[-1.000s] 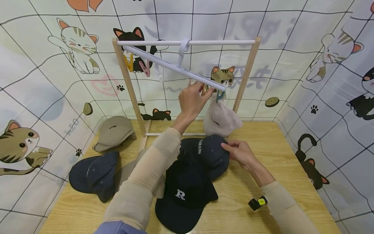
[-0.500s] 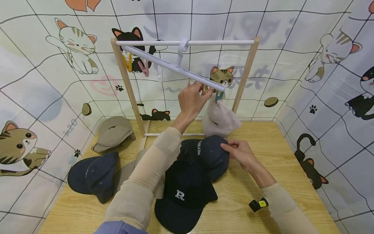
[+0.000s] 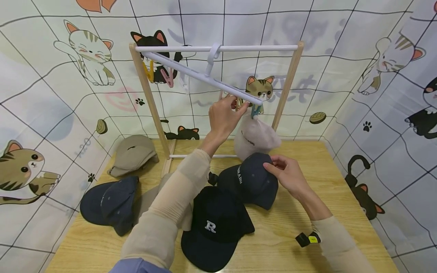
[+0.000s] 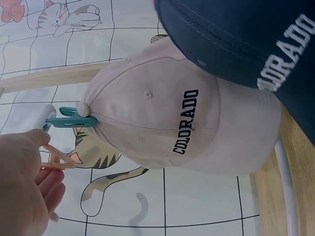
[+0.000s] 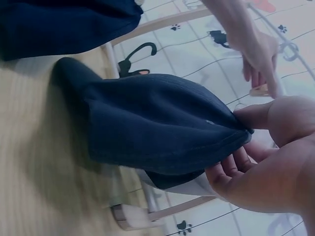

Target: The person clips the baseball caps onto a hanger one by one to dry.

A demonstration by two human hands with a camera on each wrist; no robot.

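My right hand (image 3: 289,176) pinches the top of a navy cap (image 3: 254,180) by its crown, its COLORADO lettering facing left. The cap hangs tilted from thumb and fingers over the table in the right wrist view. My left hand (image 3: 224,116) is up at the low right end of a white hanger (image 3: 205,78), fingers around a peach-orange clothespin (image 4: 58,158). Beside that, a teal clothespin (image 4: 74,119) grips a pale pink COLORADO cap (image 4: 162,110) by its crown. The navy cap overlaps the pink one in the left wrist view.
The hanger hooks on a rack's white rail (image 3: 259,48). A yellow clothespin (image 3: 150,72) and a pink clothespin (image 3: 168,77) hang at left. On the table lie a black R cap (image 3: 218,227), another navy cap (image 3: 109,203) and a khaki cap (image 3: 134,155).
My right hand has raised the navy cap and shifted it right, off the black cap's back. My left hand has stayed at the hanger's end.
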